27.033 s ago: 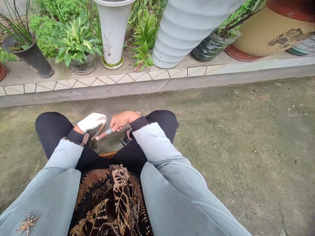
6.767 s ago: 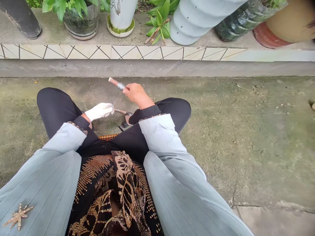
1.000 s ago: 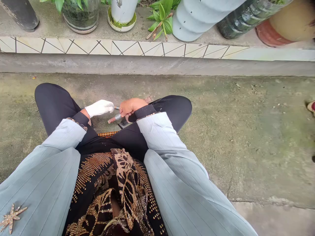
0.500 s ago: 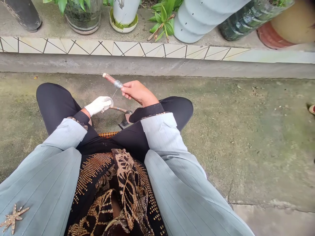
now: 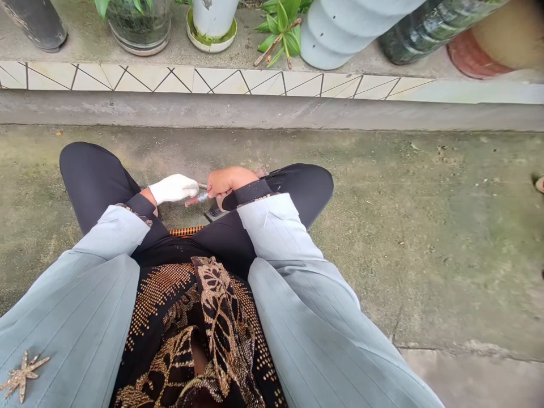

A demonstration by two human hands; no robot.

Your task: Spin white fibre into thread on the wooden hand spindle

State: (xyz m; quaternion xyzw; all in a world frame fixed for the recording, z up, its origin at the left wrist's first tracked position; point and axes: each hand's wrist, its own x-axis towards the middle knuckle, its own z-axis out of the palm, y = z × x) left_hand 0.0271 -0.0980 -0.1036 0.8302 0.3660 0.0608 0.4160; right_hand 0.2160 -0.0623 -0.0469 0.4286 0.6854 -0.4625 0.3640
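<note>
I sit low over a concrete floor with my knees apart. My left hand (image 5: 173, 188), in a white glove, is closed on a thin rod whose metal end shows between the hands. My bare right hand (image 5: 227, 181) grips a pinkish stick wound with silvery wire (image 5: 199, 198), held low and close against the gloved hand. Both hands meet between my knees. The thread between stick and rod is hidden here.
A tiled ledge (image 5: 255, 82) runs across the far side, carrying a glass pot (image 5: 138, 25), a white vase (image 5: 212, 20), a ribbed white pot (image 5: 340, 34) and a small green plant (image 5: 278, 28). An orange-black woven item (image 5: 186, 231) lies under me. Mossy concrete (image 5: 425, 226) spreads right.
Half a second ago my right hand was raised toward the ledge with the wire-wound stick; it has come back down against the gloved left hand. The left hand stayed put.
</note>
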